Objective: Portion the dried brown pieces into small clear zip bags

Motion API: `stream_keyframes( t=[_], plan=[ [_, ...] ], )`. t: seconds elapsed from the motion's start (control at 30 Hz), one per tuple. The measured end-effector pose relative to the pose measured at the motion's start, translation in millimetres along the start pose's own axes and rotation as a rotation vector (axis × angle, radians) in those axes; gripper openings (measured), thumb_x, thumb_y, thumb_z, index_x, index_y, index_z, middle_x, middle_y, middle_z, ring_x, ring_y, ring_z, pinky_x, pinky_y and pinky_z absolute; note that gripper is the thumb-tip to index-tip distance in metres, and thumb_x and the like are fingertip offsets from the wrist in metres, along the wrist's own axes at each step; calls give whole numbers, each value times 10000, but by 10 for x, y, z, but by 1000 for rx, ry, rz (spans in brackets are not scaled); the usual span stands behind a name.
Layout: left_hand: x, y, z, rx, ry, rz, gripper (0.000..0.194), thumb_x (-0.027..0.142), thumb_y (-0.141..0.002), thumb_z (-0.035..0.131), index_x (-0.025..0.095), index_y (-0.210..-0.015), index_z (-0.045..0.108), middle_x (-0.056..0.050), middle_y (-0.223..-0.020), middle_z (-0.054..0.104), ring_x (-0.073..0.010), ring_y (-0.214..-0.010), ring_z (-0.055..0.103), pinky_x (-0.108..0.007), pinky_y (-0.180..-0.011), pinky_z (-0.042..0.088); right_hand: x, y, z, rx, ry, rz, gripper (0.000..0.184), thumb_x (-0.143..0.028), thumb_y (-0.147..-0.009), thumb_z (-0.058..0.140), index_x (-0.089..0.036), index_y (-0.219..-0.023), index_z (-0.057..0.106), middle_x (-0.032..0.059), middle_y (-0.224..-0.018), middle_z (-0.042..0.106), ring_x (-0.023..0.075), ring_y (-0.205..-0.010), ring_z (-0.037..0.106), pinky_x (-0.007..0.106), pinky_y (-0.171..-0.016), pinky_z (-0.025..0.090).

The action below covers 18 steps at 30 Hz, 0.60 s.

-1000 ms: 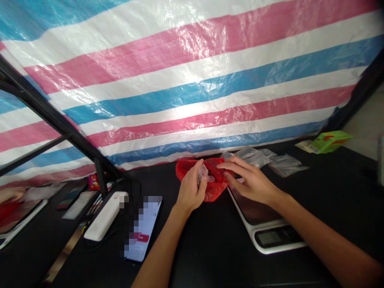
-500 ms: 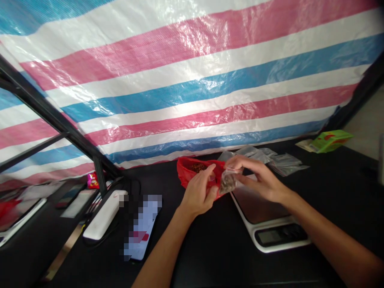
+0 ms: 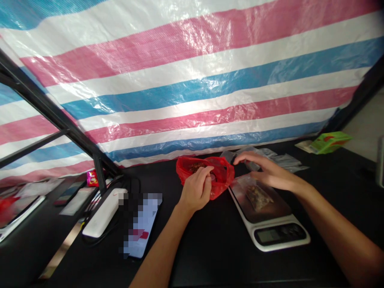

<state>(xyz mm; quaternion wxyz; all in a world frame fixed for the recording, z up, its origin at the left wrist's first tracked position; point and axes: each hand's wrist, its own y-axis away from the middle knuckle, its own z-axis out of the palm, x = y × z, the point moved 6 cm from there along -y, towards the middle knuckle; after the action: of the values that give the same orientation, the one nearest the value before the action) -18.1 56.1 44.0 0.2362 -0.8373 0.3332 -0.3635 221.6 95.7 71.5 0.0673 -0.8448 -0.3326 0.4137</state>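
My left hand (image 3: 196, 189) is closed, its fingers pinching the near rim of a red plastic bag (image 3: 223, 176) that holds brown bits. A small clear pouch (image 3: 256, 196) with brown contents lies flat on the platform of a white kitchen scale (image 3: 280, 236). My right hand (image 3: 268, 173) hovers over the scale's far edge with its fingers stretched out. The fingertips reach to a pile of empty clear pouches (image 3: 282, 160), and nothing is in the hand.
A phone (image 3: 141, 230) and a white power bank (image 3: 100, 214) with a cable lie at the left on the black table. A green box (image 3: 328, 142) sits at the far right. A striped tarp (image 3: 192, 80) closes the back, with a black metal frame (image 3: 60, 124) on the left.
The filled clear pouch went from my two hands down onto the scale platform. My right hand let go of it and moved back toward the empty pouches. My left hand took the red bag's rim.
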Motion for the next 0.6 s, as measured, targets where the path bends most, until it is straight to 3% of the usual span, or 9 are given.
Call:
stream_keyframes(
  t=[0.2,0.43,0.6],
  plan=[
    [-7,-6,-15,25,-18,0,326,220,-1073,378,183,-1342,558,-110,-1101,704,-214,-994,696,-348,-883,572,-42,-13,-71,144,121,-41,446,-72,-718,534,-275,-1069,722,47,-1132,747,293,-1099,688,465,-999,529],
    [-56,5,-8,42,-43,-39,313,202,-1059,412,208,-1333,563,-88,-1082,706,-201,-957,704,-329,-853,582,50,10,-65,225,241,-95,394,-55,-778,561,-280,-1063,716,43,-1065,754,290,-1031,695,449,-936,534],
    [-92,11,1,41,-51,-55,314,194,-1052,419,211,-1327,570,-83,-1070,715,-197,-950,718,-322,-845,592,67,8,-24,215,257,-102,402,-42,-777,551,-284,-1058,709,35,-1074,750,274,-1011,699,415,-886,543]
  ],
)
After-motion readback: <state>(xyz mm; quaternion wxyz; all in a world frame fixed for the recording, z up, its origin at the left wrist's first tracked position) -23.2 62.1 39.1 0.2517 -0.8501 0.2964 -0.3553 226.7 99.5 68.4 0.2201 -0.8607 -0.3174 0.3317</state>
